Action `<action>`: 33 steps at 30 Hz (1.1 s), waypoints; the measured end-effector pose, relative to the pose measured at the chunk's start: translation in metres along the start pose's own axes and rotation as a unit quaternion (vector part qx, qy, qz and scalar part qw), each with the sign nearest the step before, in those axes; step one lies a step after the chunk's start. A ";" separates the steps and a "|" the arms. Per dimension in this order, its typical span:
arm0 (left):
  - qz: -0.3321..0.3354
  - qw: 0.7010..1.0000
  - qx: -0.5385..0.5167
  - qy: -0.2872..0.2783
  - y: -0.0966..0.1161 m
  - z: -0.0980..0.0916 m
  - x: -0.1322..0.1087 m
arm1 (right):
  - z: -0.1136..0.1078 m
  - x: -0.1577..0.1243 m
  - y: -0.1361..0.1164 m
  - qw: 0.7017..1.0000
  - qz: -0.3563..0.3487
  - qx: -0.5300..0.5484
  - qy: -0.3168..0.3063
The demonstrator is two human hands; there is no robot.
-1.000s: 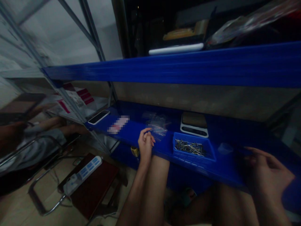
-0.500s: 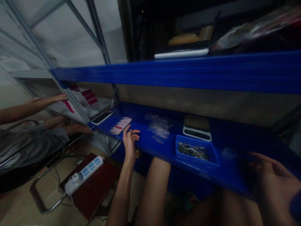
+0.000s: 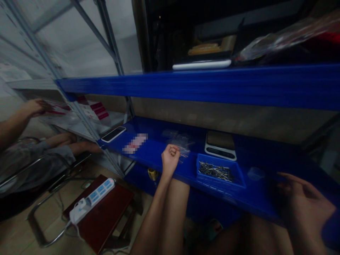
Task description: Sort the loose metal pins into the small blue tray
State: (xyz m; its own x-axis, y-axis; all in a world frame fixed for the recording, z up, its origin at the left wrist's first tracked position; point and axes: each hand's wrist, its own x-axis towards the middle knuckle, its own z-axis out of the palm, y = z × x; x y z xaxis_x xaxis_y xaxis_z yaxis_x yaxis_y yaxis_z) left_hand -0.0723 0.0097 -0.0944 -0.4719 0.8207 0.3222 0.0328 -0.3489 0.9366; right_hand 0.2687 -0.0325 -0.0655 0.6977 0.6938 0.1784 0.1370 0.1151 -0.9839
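My left hand (image 3: 170,156) is closed, fingers curled, at the near edge of several clear zip bags (image 3: 183,143) on the blue shelf; whether a bag is pinched in it is hidden. To its right, a blue tray (image 3: 240,175) holds many metal screws or nails (image 3: 215,170). Behind the tray sits a small white scale (image 3: 220,151) with a dark top. My right hand (image 3: 305,200) hangs over the shelf's right part, loosely open, one finger stretched out; deep shadow hides its other fingers. A small translucent cup or scoop (image 3: 255,173) lies between that hand and the tray.
A phone (image 3: 113,134) and a pixelated pink item (image 3: 135,143) lie at the shelf's left. The upper blue beam (image 3: 196,86) crosses above. A power strip (image 3: 92,198) rests on a brown stool (image 3: 106,216). Another person's hand (image 3: 35,107) is at the far left.
My left hand has moved right, from beside the pink item to the bags, and its fingers have closed. My right hand has barely moved. The other person's hand has drawn back left.
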 end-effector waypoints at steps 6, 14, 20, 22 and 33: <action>0.008 1.000 0.022 -0.011 -0.001 -0.007 -0.003 | -0.001 0.002 0.001 1.000 0.005 -0.011 0.004; 0.020 0.999 0.032 -0.028 0.003 -0.009 -0.006 | 0.003 0.006 0.006 1.000 -0.010 0.024 0.006; 0.028 0.999 0.038 -0.026 0.000 -0.010 -0.005 | 0.002 0.009 0.012 1.000 -0.026 0.012 0.008; 0.030 0.998 0.039 -0.027 0.000 -0.010 -0.005 | 0.002 0.010 0.013 1.000 -0.026 0.013 0.008; 0.030 0.998 0.032 -0.036 0.002 -0.010 -0.006 | 0.002 0.011 0.013 0.999 -0.031 0.011 0.002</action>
State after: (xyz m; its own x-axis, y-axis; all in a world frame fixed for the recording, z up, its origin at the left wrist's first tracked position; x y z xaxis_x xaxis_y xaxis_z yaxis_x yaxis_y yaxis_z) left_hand -0.0784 -0.0003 -0.0958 -0.4033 0.8299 0.3855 0.1174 -0.3709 0.9212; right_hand 0.2765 -0.0222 -0.0768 0.6905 0.6826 0.2392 0.1650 0.1734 -0.9709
